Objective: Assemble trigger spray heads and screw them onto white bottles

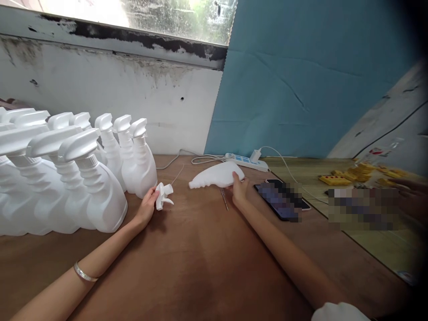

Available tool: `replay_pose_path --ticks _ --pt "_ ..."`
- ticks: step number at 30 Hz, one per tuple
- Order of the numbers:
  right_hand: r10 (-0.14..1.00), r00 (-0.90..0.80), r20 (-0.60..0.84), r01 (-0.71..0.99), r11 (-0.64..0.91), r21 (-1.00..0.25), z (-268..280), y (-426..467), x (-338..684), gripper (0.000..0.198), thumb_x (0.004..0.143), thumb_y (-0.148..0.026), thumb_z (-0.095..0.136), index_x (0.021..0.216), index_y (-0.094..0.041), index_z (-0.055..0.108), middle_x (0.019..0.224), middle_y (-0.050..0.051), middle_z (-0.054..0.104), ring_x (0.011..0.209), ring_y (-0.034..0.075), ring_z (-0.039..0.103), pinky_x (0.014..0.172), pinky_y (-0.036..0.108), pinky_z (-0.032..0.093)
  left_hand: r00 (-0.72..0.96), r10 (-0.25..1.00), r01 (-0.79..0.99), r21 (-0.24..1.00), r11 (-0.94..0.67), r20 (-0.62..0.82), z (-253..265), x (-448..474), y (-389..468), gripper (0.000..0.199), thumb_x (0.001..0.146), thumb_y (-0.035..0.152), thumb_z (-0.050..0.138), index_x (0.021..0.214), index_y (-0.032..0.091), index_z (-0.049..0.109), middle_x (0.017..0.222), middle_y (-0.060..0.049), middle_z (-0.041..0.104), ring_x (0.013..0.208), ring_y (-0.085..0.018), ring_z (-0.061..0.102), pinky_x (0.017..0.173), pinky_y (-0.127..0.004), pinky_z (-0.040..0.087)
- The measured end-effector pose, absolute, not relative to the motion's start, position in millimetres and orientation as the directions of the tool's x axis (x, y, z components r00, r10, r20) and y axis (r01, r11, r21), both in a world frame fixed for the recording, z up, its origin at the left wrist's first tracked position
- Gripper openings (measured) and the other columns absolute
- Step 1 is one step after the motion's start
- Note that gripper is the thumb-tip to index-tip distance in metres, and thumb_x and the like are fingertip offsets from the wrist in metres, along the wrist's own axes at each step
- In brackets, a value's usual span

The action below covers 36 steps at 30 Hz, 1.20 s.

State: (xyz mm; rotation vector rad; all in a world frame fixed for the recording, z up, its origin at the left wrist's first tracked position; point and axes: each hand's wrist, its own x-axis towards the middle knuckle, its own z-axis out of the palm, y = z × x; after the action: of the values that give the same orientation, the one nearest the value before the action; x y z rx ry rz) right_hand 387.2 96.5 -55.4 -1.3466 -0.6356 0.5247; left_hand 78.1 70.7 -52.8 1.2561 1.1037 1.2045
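Note:
My left hand (pixel 147 208) is closed on a white trigger spray head (pixel 163 196), whose thin dip tube points up and to the right. In my right hand (pixel 240 188) is a white plastic bottle (pixel 217 174) without a spray head, tipped on its side with its neck toward the left. The fingers wrap round its base end. Between the two, the neck and the spray head are apart. Just under the bottle a small screwdriver-like tool (pixel 224 199) lies on the brown table (pixel 187 267).
Rows of white spray bottles (pixel 103 196) with heads fitted stand at the left. A power strip (pixel 247 161) with cables lies by the wall. Phones (pixel 277 203) rest right of my arm. Farther right are yellow parts (pixel 337 178) and another person's hand (pixel 409 191).

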Motion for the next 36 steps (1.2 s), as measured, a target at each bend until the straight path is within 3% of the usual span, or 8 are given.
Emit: replay_pose_path --ticks 5,9,14,22,27,30,31,36 --pt "0.747 0.651 0.134 0.091 0.098 -0.991 -56.4 93.8 375.3 0.047 0.064 -0.046 0.06 0.097 -0.02 0.039 0.091 0.003 0.06 0.081 0.018 0.06 0.061 0.03 0.052 0.037 0.999 -0.097 0.995 -0.011 0.014 -51.8 76.6 70.4 0.039 0.07 0.05 0.047 0.089 0.016 0.051 0.053 0.004 0.049 0.042 -0.01 0.041 0.04 -0.021 0.031" --pt "0.773 0.621 0.132 0.169 0.033 -0.985 -57.9 91.4 373.6 0.043 0.061 -0.046 0.062 0.088 -0.02 0.042 0.086 0.002 0.058 0.081 0.019 0.057 0.071 0.032 0.049 0.027 1.0 -0.136 0.991 -0.002 0.006 -50.4 75.6 70.4 0.031 0.071 0.045 0.046 0.083 0.016 0.051 0.049 0.005 0.045 0.039 -0.01 0.039 0.037 -0.021 0.029" --pt "0.787 0.603 0.132 0.243 -0.023 -0.97 -58.9 89.7 371.2 0.038 0.064 -0.045 0.059 0.088 -0.02 0.043 0.088 0.003 0.058 0.083 0.019 0.056 0.074 0.031 0.046 0.037 0.999 -0.155 0.988 -0.012 0.017 -50.4 75.9 71.6 0.024 0.07 0.041 0.048 0.069 0.017 0.05 0.046 0.005 0.044 0.038 -0.009 0.039 0.037 -0.02 0.029" --pt "0.794 0.577 0.194 0.401 -0.069 -0.913 -61.1 93.5 366.0 0.042 0.068 -0.045 0.052 0.098 -0.017 0.044 0.092 0.006 0.058 0.084 0.02 0.056 0.071 0.03 0.045 0.025 1.0 -0.168 0.986 -0.006 0.01 -53.4 76.9 71.4 0.032 0.075 0.045 0.041 0.059 0.018 0.042 0.039 0.006 0.041 0.032 -0.007 0.033 0.034 -0.019 0.027" --pt "0.782 0.523 0.339 0.602 -0.058 -0.796 -51.4 87.4 355.5 0.037 0.071 -0.032 0.049 0.103 -0.014 0.045 0.106 0.013 0.054 0.101 0.026 0.048 0.086 0.039 0.037 0.045 0.999 -0.19 0.982 0.002 0.006 -56.4 76.3 74.6 0.03 0.074 0.045 0.044 0.063 0.017 0.043 0.04 0.007 0.043 0.031 -0.007 0.036 0.032 -0.018 0.026" --pt "0.802 0.381 0.46 0.75 0.023 -0.661 -39.3 80.3 333.4 0.038 0.075 -0.026 0.046 0.111 -0.012 0.043 0.121 0.016 0.045 0.115 0.029 0.035 0.095 0.044 0.026 0.07 0.998 -0.201 0.98 0.01 0.004 -56.8 76.2 75.0 0.032 0.075 0.046 0.042 0.062 0.017 0.043 0.037 0.006 0.043 0.03 -0.007 0.034 0.032 -0.018 0.026" --pt "0.831 0.264 0.49 0.809 0.085 -0.581 -35.4 78.7 322.8 0.035 0.078 -0.023 0.044 0.111 -0.011 0.044 0.121 0.016 0.046 0.114 0.028 0.036 0.095 0.043 0.026 0.077 0.997 -0.205 0.979 0.011 0.005 -56.9 76.2 74.8 0.033 0.076 0.047 0.041 0.062 0.017 0.044 0.037 0.006 0.042 0.03 -0.008 0.034 0.031 -0.018 0.027" --pt "0.893 -0.247 0.377 0.859 0.382 -0.341 -23.6 83.9 262.7 0.014 0.077 -0.015 0.051 0.085 -0.02 0.06 0.09 0.004 0.065 0.092 0.02 0.052 0.081 0.031 0.036 0.108 0.994 -0.22 0.975 0.021 0.003 -58.1 76.1 74.3 0.035 0.078 0.049 0.037 0.066 0.018 0.044 0.033 0.007 0.038 0.027 -0.008 0.031 0.03 -0.018 0.028"
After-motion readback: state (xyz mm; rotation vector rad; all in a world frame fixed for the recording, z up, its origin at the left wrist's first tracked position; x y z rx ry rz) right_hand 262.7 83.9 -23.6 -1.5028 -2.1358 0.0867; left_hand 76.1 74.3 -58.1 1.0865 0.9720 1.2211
